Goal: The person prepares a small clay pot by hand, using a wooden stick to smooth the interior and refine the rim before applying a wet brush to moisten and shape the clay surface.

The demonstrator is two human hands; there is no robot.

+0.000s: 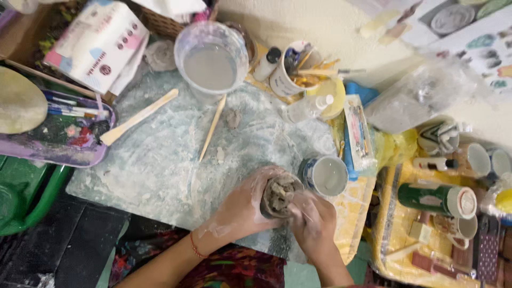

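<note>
A small grey clay cup sits between both hands near the front edge of the clay-smeared work board. My left hand, smeared with clay and with a red thread at the wrist, wraps around the cup's left side. On the right side, my right hand presses its fingers against the rim. The cup's inside looks rough and lumpy. Just to the right of it stands a blue-and-white mug holding grey liquid.
A clear tub of cloudy water stands at the back. A wooden spatula and a wooden stick lie on the board. A paint-stained tray sits left. A cup of tools, bottles and several mugs crowd the right.
</note>
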